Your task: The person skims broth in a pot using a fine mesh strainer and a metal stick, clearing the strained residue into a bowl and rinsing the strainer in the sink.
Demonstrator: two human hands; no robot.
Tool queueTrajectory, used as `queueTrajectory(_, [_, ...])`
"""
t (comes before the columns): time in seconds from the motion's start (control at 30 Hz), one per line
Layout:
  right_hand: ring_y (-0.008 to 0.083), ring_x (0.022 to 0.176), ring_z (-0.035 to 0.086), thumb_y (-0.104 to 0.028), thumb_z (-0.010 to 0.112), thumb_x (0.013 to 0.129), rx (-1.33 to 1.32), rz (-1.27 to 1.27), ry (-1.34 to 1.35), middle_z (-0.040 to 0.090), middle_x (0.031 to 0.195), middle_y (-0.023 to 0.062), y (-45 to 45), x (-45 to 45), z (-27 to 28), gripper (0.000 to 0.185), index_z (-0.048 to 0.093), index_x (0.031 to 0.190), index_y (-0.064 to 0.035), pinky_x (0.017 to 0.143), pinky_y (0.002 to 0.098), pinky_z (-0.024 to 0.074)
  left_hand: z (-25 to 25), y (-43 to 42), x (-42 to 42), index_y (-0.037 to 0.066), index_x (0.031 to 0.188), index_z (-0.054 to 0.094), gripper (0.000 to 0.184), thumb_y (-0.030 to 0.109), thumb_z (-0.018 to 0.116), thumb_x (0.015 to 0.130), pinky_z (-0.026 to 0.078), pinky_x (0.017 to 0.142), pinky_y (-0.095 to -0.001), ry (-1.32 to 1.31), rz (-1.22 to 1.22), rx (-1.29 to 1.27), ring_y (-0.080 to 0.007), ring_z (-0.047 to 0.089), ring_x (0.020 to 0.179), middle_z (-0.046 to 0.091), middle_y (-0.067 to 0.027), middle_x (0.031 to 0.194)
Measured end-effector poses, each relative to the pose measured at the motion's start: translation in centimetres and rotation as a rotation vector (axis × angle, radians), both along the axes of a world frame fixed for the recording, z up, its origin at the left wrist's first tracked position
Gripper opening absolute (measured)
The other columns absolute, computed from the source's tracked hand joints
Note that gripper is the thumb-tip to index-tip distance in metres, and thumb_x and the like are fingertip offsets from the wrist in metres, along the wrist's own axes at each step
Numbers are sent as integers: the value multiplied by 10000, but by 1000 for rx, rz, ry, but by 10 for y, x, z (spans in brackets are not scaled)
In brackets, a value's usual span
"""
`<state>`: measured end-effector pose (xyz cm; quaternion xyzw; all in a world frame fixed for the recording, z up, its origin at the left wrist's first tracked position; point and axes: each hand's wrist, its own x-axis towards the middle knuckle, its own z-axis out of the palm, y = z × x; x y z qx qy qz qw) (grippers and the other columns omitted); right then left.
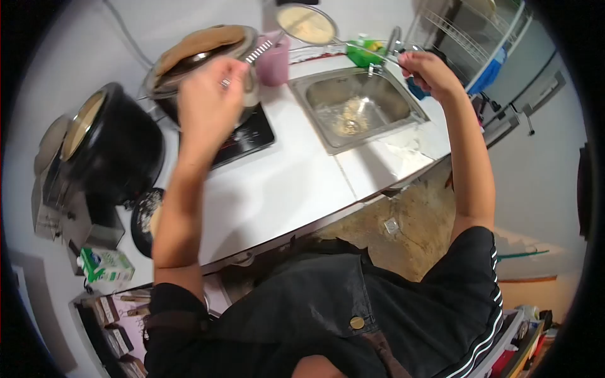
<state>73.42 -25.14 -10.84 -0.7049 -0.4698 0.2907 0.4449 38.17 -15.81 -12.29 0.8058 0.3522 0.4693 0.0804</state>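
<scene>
My left hand (211, 101) is closed around a striped metal handle, raised above the stove side of the counter. That handle runs up to a round, metal-rimmed strainer (307, 25) with a pale yellowish surface; whether this is mesh or food I cannot tell. From the strainer's other side a thin metal rod (362, 49) reaches to my right hand (428, 72), whose fingers are closed on its end. The strainer is held up near the wall, behind the sink (353, 104), which has pale bits around its drain. Behind my left hand stands a large pot (162, 85) with a brown cloth (201, 45) on top.
A pink container (273, 66) stands between the pot and sink. The black induction cooker (255, 133) is under the pot. On the left are a big black pot (116, 142), a dark pan (144, 211) and a green-white carton (106, 264). A wire rack (466, 38) is at right.
</scene>
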Motion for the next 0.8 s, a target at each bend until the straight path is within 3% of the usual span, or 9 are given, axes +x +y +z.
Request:
queueTrajectory(0.07, [45,493,425,-190,606,756,-64,-87,-117,564,656,-9,-24,39,-32,138,618,798,-59,444,198,318,-46,-3,48,66,802,622,214,273,572,797,432,526,-340,-61,-88,-195,-258,571,539,592,-138,649])
queueTrajectory(0.1, [59,519,463,-180,611,744,-94,-121,-211,584,676,0,-28,56,-50,148,629,803,-46,478,211,363,-75,0,66,65,798,622,206,265,574,793,419,504,-348,-51,-69,-162,-268,553,506,568,-143,608])
queueTrajectory(0.17, [141,640,581,-187,609,717,-105,-142,-406,636,752,57,-19,99,-109,188,647,818,-33,578,280,456,-114,-6,91,55,780,618,196,245,571,793,397,482,-346,-79,-83,-270,-268,509,460,553,-140,585])
queueTrajectory(0.23, [230,781,629,-178,578,712,-272,-271,-819,650,830,129,-10,84,-128,223,653,855,-25,669,330,489,-143,-15,102,40,776,616,201,236,575,791,391,482,-330,-87,-85,-399,-249,498,459,549,-137,579])
queueTrajectory(0.3, [308,794,622,-202,582,702,-329,-296,-989,633,810,174,10,85,-157,234,653,847,-32,673,342,498,-168,-25,102,30,775,615,206,233,578,790,389,483,-321,-113,-87,-437,-237,495,463,547,-134,575])
queueTrajectory(0.4, [283,730,634,-165,575,711,-359,-256,-1257,636,786,160,43,89,-176,149,654,773,-55,619,345,506,-186,-41,83,17,774,615,209,223,582,789,385,487,-306,-26,-83,-503,-205,504,480,547,-120,571])
queueTrajectory(0.57, [230,718,645,-119,536,743,-219,-338,-1468,637,735,123,98,67,-196,128,657,709,-94,557,333,506,-194,-78,51,13,769,617,200,210,597,789,355,471,-258,-45,70,-768,-105,439,479,508,-46,534])
queueTrajectory(0.63, [228,721,647,-119,528,746,-133,-57,-1428,644,741,112,110,31,-220,144,657,692,-87,550,328,504,-195,-92,39,8,772,617,194,199,597,793,344,468,-247,-76,103,-786,-89,419,482,492,-25,528])
queueTrajectory(0.8, [203,721,646,-139,552,728,-228,77,-1341,652,753,82,117,12,-216,120,670,708,-123,553,308,498,-200,-112,11,-7,785,618,175,164,585,807,324,468,-223,-159,216,-904,-60,393,499,471,17,533])
